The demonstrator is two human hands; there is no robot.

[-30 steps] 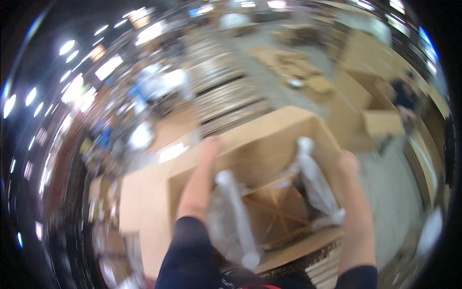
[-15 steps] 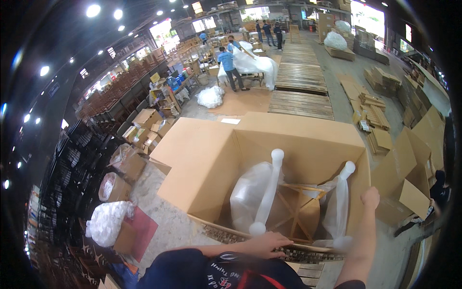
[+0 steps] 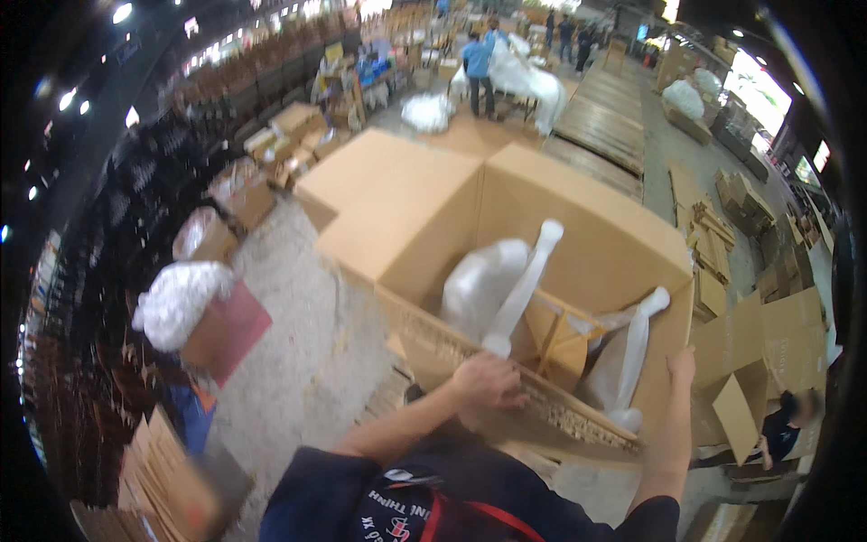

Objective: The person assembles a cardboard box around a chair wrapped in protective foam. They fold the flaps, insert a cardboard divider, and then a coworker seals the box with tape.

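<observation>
A large open cardboard box point(image 3: 433, 208) stands in front of me. Inside lies a wooden furniture piece with crossing slats point(image 3: 558, 339). Two long legs in white foam wrap, a left one point(image 3: 524, 285) and a right one point(image 3: 639, 348), slant up from it. A bulky foam-wrapped part point(image 3: 483, 285) rests by the box's left wall. My left hand point(image 3: 490, 379) is curled over the near wall's top edge, somewhat blurred, close to the left leg's lower end. On the right wall's edge, my right hand point(image 3: 682, 363) grips the cardboard, its fingers partly hidden.
Wooden pallets point(image 3: 610, 99) run away behind the box. Left on the floor are a white bag of wrap point(image 3: 181, 303) and stacked flat cardboard point(image 3: 163, 479). At right, a person point(image 3: 784, 434) is beside open cartons point(image 3: 727, 339). Another person in blue point(image 3: 479, 63) stands farther back.
The view has turned, and more of the box's near wall shows. My left hand has gone from lying flat to curling over the near edge. My right hand stays on the right edge.
</observation>
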